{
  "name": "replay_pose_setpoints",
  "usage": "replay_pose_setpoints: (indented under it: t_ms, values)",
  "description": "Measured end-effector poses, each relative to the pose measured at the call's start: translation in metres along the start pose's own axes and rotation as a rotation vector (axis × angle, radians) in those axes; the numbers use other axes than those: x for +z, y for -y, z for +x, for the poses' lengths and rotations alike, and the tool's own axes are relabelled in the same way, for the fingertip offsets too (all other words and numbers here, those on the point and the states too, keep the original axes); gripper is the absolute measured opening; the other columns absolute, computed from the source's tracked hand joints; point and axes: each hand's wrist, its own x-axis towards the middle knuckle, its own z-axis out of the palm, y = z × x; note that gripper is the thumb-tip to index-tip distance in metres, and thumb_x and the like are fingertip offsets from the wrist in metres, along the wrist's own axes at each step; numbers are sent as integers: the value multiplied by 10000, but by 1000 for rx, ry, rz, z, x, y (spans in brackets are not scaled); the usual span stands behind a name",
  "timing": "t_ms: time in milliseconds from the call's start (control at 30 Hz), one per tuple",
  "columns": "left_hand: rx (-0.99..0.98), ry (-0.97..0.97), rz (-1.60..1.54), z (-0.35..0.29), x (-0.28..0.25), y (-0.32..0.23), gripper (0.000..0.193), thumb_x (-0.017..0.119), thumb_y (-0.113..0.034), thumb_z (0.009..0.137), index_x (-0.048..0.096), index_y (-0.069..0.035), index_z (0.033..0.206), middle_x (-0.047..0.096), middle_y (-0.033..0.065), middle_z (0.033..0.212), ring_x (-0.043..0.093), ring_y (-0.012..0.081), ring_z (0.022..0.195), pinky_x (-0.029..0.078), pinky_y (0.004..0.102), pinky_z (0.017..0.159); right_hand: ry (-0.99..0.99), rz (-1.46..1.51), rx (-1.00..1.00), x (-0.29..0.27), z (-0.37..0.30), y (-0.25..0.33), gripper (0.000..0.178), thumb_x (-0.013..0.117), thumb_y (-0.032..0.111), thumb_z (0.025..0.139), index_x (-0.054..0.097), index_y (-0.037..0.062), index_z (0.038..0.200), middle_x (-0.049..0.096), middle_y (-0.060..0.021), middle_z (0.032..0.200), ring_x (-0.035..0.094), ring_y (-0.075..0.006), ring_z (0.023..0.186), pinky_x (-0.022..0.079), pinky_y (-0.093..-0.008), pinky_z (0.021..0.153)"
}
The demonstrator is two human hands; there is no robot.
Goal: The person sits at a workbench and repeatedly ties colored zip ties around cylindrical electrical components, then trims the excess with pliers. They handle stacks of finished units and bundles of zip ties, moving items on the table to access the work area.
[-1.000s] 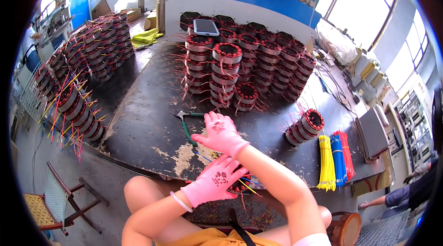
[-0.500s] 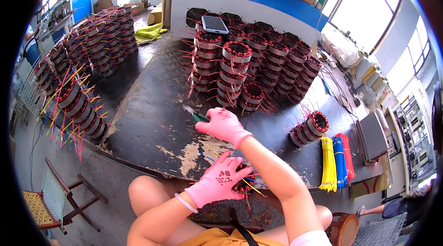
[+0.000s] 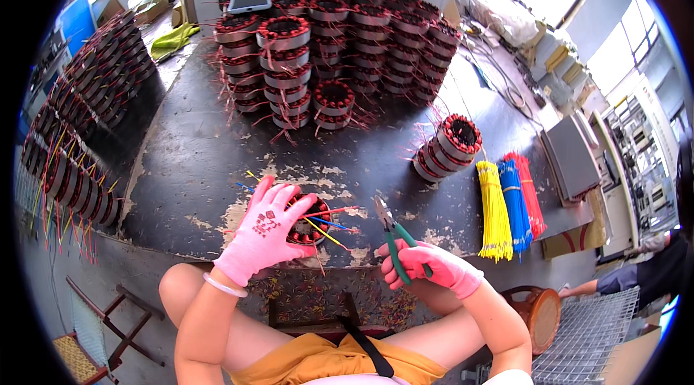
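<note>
Pink gloves cover both hands. My left hand [image 3: 266, 229] is closed over the left side of a motor stator [image 3: 319, 209] at the table's front edge. Blue, yellow and red wires stick out of this stator to both sides, and my palm hides part of its ring of windings. To the right of it, my right hand [image 3: 426, 266] grips diagonal cutting pliers [image 3: 397, 237] with green handles. Their metal jaws point up and away, off the stator, and the handles are spread.
Stacked stators [image 3: 284, 60] fill the far side of the dark table [image 3: 195, 161], a phone [image 3: 249, 0] on top. A shorter stator stack [image 3: 448, 146] stands right, by yellow [image 3: 494, 211], blue [image 3: 515, 204] and red wire bundles [image 3: 528, 193]. More wired stators [image 3: 79, 190] lie left.
My right hand has swung from beyond the left hand back to the right, carrying the pliers. The left hand and stator now sit farther onto the table, and the view has shifted.
</note>
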Motion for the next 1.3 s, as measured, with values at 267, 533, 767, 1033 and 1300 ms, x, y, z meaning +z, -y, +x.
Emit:
replay_pose_setpoints:
  t_ms: [267, 533, 767, 1033, 1300]
  values:
    - [6, 20, -36, 12, -8, -3, 861, 901, -371, 619, 587, -107, 1377, 569, 134, 1363, 489, 339, 1354, 243, 534, 1255, 48, -91, 71, 8, 10, -8, 542, 592, 402, 1039, 474, 18, 1403, 638, -112, 1151, 684, -201, 999, 589, -359, 893]
    - [5, 15, -44, 11, -6, -2, 883, 892, -340, 590, 583, -82, 1376, 568, 140, 1368, 492, 351, 1353, 254, 552, 1247, 31, -139, 105, 9, 19, -3, 538, 602, 452, 1025, 510, 37, 1355, 638, -108, 1140, 687, -190, 959, 600, -355, 857]
    - [5, 0, -52, 10, -5, -2, 872, 885, -334, 598, 582, -76, 1375, 567, 138, 1369, 493, 347, 1357, 255, 553, 1246, -55, -170, 43, 21, 29, 0, 537, 586, 500, 1017, 555, 29, 1271, 658, -94, 1028, 684, -167, 836, 600, -324, 756]
    - [-110, -13, 50, 5, 2, -5, 929, 906, -426, 581, 584, -106, 1391, 564, 153, 1393, 482, 423, 1343, 318, 538, 1208, -174, -234, 10, 23, 31, 9, 477, 546, 457, 1045, 590, 13, 1213, 660, -53, 911, 653, -131, 736, 558, -286, 673]
    - [-128, -20, 16, 3, -4, -4, 911, 900, -386, 622, 565, -90, 1416, 514, 180, 1479, 456, 446, 1369, 343, 519, 1191, -94, -149, 77, 16, 7, 7, 542, 616, 509, 989, 594, 28, 1239, 661, -78, 1082, 680, -157, 903, 569, -302, 795]
